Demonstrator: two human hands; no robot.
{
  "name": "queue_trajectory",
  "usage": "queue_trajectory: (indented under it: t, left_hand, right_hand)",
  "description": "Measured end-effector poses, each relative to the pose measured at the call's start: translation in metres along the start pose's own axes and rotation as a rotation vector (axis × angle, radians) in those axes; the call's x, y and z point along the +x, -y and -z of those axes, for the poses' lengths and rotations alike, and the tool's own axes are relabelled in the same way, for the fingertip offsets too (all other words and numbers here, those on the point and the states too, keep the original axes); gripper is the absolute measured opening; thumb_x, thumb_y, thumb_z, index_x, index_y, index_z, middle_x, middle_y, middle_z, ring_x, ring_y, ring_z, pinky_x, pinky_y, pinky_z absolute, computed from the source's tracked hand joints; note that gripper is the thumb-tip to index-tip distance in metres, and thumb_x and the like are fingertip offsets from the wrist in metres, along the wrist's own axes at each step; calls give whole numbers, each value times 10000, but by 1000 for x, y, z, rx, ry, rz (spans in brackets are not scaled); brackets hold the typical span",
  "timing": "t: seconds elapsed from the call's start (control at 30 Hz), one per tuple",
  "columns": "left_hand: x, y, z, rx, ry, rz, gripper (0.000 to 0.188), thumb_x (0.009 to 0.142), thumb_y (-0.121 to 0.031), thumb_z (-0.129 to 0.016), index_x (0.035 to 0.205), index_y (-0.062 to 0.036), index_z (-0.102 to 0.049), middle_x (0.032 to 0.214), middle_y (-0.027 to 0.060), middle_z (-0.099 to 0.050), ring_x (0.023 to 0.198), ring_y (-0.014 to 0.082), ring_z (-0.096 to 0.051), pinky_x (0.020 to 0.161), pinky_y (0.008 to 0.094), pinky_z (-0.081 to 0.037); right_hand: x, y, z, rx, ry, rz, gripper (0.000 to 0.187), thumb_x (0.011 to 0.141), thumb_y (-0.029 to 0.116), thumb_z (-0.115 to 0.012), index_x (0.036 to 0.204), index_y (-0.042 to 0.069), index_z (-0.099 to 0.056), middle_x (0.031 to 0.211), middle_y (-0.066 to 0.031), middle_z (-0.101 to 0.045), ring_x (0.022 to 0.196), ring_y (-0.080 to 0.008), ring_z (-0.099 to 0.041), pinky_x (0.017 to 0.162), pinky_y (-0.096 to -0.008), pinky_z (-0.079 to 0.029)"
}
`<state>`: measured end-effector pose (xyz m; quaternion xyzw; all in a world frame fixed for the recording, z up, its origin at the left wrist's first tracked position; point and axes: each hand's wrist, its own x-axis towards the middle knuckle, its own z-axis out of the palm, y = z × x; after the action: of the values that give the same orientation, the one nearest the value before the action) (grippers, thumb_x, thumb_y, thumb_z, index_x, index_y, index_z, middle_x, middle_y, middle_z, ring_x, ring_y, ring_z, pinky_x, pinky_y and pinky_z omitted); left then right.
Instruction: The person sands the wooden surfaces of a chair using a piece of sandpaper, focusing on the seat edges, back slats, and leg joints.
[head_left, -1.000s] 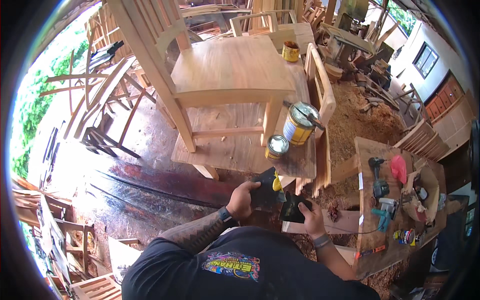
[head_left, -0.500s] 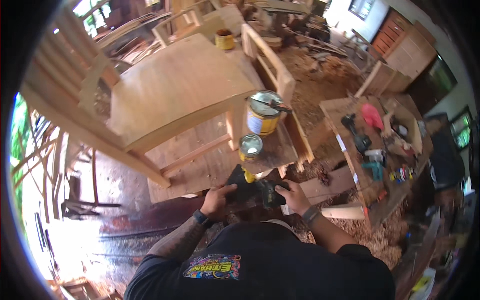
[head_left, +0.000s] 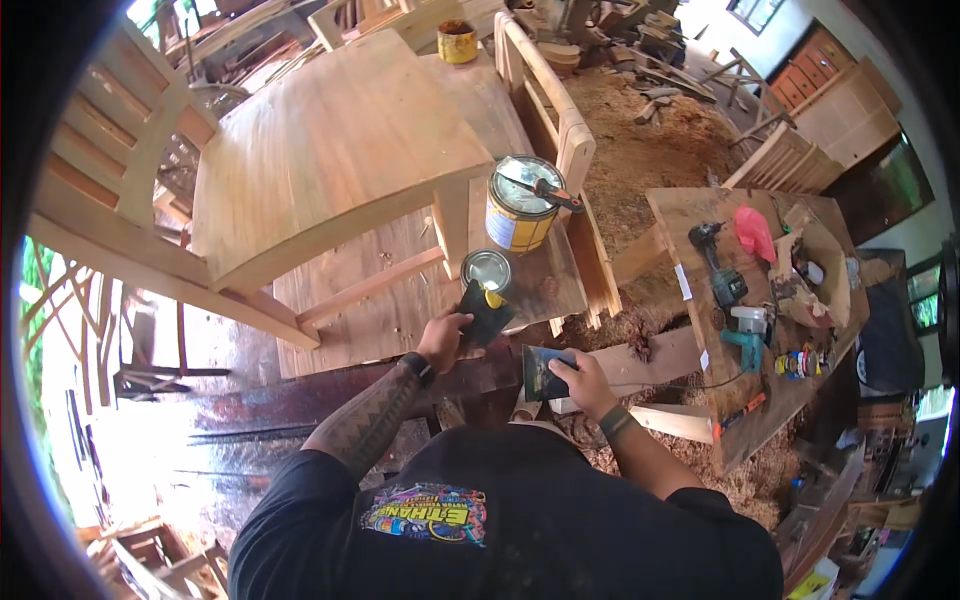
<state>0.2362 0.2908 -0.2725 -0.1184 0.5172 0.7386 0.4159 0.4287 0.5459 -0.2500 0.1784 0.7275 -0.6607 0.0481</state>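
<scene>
My left hand (head_left: 441, 343) grips a flat black plate (head_left: 488, 320) with a dab of yellow paste (head_left: 493, 298) near its upper edge. A short distance to the right, my right hand (head_left: 585, 384) is closed around a dark, flat spreader (head_left: 541, 373), its thumb on the face. The two tools are apart. Just beyond the plate stands a small can (head_left: 487, 268) with a greyish top. Behind it is a larger yellow and white can (head_left: 518, 222), and a putty knife (head_left: 553, 193) with a dark handle lies across its top.
A bare wooden chair (head_left: 340, 150) stands at left on a wooden bench top (head_left: 380, 335). A yellow tin (head_left: 457, 42) sits behind it. On the right-hand table (head_left: 668, 215) lie a cordless drill (head_left: 722, 270), a teal power tool (head_left: 742, 348) and a pink object (head_left: 753, 232). Wood shavings (head_left: 660, 150) cover the floor.
My hands have drawn apart: the black plate and the spreader were close together and now have a gap between them. The left hand has risen toward the small can. The view has shifted slightly.
</scene>
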Motion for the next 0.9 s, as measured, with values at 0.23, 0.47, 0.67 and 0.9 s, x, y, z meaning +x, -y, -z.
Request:
queue_trajectory:
  t: [0.23,0.47,0.67,0.9]
  left_hand:
    - [5,17,-29,5,-35,-89,219,1092,-164,-538,1301,-108,-573,1211,76,-716,1039,216,-736,813,412,-623]
    - [-25,48,-46,-374,2,-148,225,1081,-186,-576,1299,-133,-585,1190,42,-732,1042,221,-733,850,433,-588]
    - [-57,50,-53,-787,-205,-201,345,982,-348,-681,1225,-105,-715,1161,70,-799,1040,287,-752,838,462,-563]
    - [-136,50,-21,-711,-144,-470,433,983,-253,-648,1363,-44,-633,1288,161,-743,1177,320,-731,1047,528,-569]
  right_hand:
    - [42,12,44,281,157,-33,189,1021,203,-743,1086,27,-721,985,11,-712,913,-76,-628,864,-277,-504]
    - [79,8,55,574,397,-254,308,1090,247,-663,1272,0,-689,1167,-33,-735,1081,-129,-691,987,-311,-546]
    - [99,11,43,343,448,-56,339,1115,273,-645,1335,16,-677,1183,-10,-719,1098,-110,-650,992,-297,-521]
    - [140,50,8,-189,726,161,362,1124,326,-630,1244,-2,-727,1016,19,-738,918,-97,-643,881,-280,-531]
